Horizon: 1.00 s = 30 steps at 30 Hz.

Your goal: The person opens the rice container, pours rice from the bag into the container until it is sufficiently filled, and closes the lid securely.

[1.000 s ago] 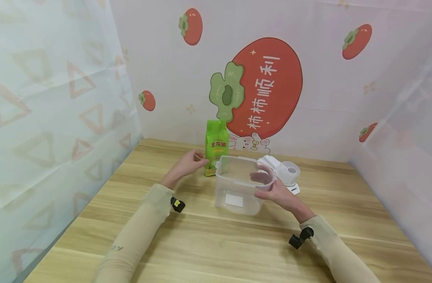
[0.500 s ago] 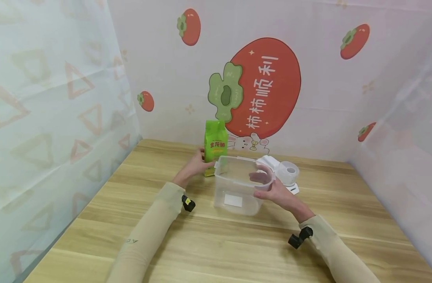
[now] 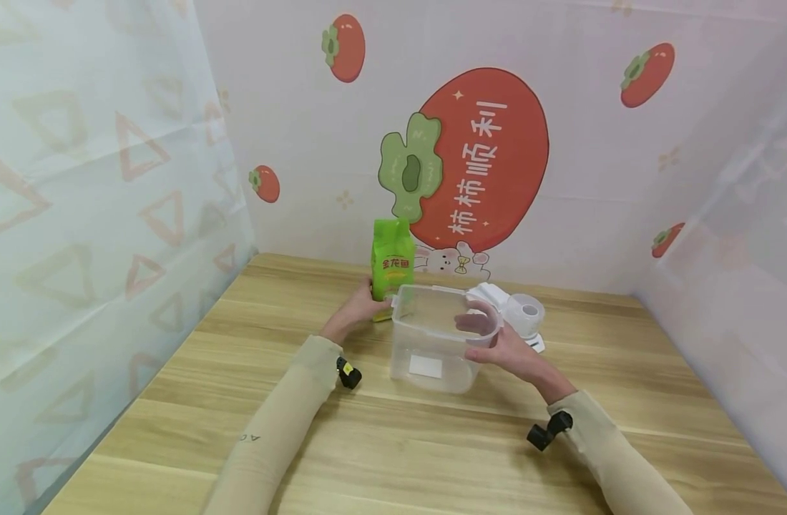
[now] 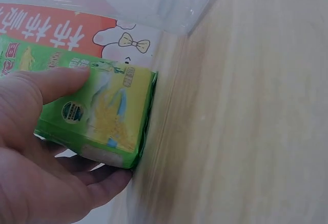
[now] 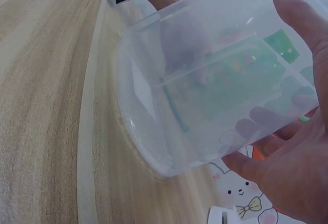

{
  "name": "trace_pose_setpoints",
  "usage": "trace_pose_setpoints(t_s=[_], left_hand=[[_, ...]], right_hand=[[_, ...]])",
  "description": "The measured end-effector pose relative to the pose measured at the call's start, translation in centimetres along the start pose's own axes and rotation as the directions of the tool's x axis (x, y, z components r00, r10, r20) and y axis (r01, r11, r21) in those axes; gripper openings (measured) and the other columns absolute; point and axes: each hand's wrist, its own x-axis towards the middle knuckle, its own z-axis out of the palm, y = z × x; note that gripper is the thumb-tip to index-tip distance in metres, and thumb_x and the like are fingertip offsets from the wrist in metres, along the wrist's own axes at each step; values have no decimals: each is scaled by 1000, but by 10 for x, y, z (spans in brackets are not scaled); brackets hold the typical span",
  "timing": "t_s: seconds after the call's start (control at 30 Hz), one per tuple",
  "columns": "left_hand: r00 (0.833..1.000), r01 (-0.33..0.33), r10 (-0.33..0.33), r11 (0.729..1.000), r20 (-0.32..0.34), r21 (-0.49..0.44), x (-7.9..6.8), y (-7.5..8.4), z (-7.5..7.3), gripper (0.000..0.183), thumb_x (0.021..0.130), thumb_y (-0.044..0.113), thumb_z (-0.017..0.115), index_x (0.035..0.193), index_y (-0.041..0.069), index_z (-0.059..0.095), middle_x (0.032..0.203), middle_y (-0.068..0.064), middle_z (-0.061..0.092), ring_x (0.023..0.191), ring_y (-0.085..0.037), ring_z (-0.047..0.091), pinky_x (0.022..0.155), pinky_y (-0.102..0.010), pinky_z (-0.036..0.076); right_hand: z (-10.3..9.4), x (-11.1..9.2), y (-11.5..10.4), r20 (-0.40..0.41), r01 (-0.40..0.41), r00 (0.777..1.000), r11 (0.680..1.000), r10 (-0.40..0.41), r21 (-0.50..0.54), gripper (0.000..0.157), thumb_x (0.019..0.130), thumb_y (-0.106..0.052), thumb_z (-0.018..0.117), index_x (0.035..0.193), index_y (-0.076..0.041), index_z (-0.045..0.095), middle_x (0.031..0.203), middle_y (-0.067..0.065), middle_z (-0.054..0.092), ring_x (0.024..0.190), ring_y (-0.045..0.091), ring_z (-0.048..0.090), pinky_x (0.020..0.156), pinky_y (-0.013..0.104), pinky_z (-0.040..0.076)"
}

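A green and yellow food bag [image 3: 393,259] stands upright on the table, just behind and left of a clear plastic container [image 3: 426,340]. My left hand [image 3: 360,307] grips the bag low on its side. In the left wrist view the thumb lies across the front of the bag [image 4: 110,108], and the fingers curl round its other side. My right hand [image 3: 512,354] holds the container's right end, with the thumb on the near wall and the fingers behind it. Through the container [image 5: 205,90], the bag shows blurred in the right wrist view.
White plastic parts [image 3: 490,295] and a clear round piece [image 3: 524,315] lie behind the container on the right. Printed cloth walls [image 3: 303,129] enclose the wooden table [image 3: 393,450] at the back and both sides.
My left hand has moved right, from beside the green bag to a grip on its side. The bag, the container and my right hand stay nearly in place.
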Motion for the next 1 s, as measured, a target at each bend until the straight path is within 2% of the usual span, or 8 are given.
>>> trace_pose_setpoints(t_s=[0.27,0.43,0.6,0.8,1.0], left_hand=[[1000,6,-6,1000,-29,26,1,3,7,67,80,2,74,138,1,40,131,-21,56,122,-35,55,109,-48,42],[999,20,-19,999,-48,36,1,3,9,69,78,6,79,137,3,42,130,-20,57,121,-35,55,109,-49,41],[998,41,-40,999,-42,33,1,3,9,72,76,11,83,137,6,43,131,-19,57,123,-36,54,110,-50,39],[998,56,-56,998,-19,9,1,4,8,75,75,11,84,138,8,44,135,-18,56,127,-36,52,112,-51,37],[996,92,-91,996,-21,19,0,3,7,75,76,14,83,140,9,43,133,-17,57,123,-35,55,108,-49,42]], right_hand=[[-1,0,-1,0,-12,1000,1000,12,-5,83,83,-7,75,145,1,22,144,31,45,130,20,54,96,23,51],[-1,0,0,-5,-14,1000,1000,14,-10,82,82,-7,76,145,0,23,143,32,46,132,33,51,95,23,51],[-1,-1,-1,-5,-23,1000,1000,23,-3,77,82,-8,76,143,-9,29,144,33,44,133,44,45,94,24,53],[-1,-1,-2,-7,-30,1000,1000,30,-4,77,82,-8,76,143,-9,28,144,32,44,134,47,43,93,24,53],[-1,-1,-3,-12,-33,999,999,33,-7,76,82,-7,76,143,-11,29,144,34,43,133,45,45,93,24,53]])
